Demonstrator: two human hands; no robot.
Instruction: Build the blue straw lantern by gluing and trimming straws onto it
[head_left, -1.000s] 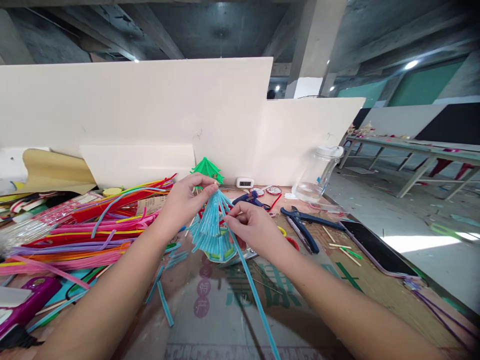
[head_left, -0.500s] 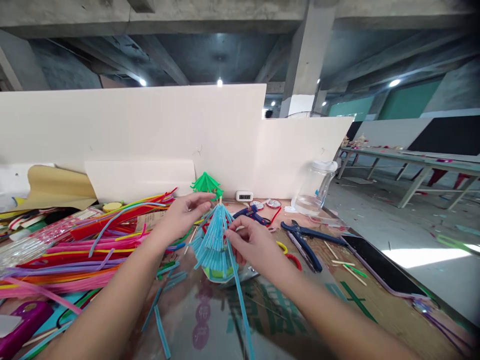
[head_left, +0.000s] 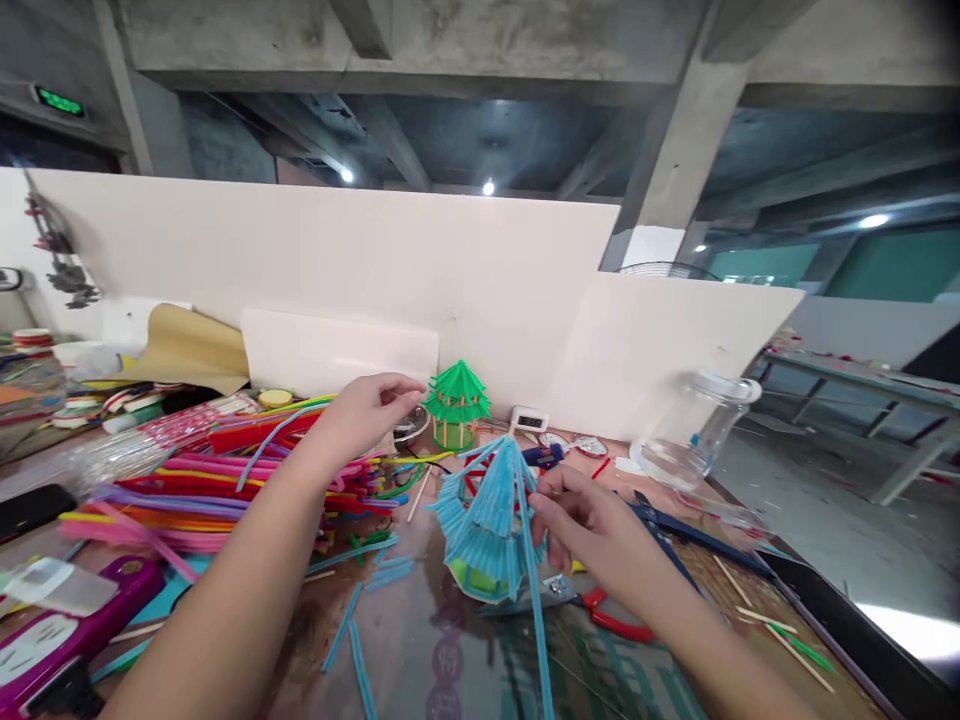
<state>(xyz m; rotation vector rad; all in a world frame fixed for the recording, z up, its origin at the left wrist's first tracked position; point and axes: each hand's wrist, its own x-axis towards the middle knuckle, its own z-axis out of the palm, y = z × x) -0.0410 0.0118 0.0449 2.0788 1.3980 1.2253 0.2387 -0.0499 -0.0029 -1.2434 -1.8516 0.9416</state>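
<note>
A blue model pavilion, its tiered roof made of pipe cleaners, stands on the table before me. A long blue pipe cleaner runs down its right side from near the peak to the bottom edge of the view. My right hand pinches this strip between thumb and fingers, beside the roof. My left hand is raised to the left of the peak, fingers stretched out with a small gap to the thumb; nothing shows in it. Behind stands a smaller green model pavilion.
Bundled coloured pipe cleaners lie left, near a purple power strip. Cut blue pieces are in front. Right are red-handled scissors, blue-handled pliers, a phone and a clear jug. A white board stands behind.
My left hand has moved away from the blue pavilion's peak, to the left. My right hand stays at the strip. The view has turned left, so everything sits further right.
</note>
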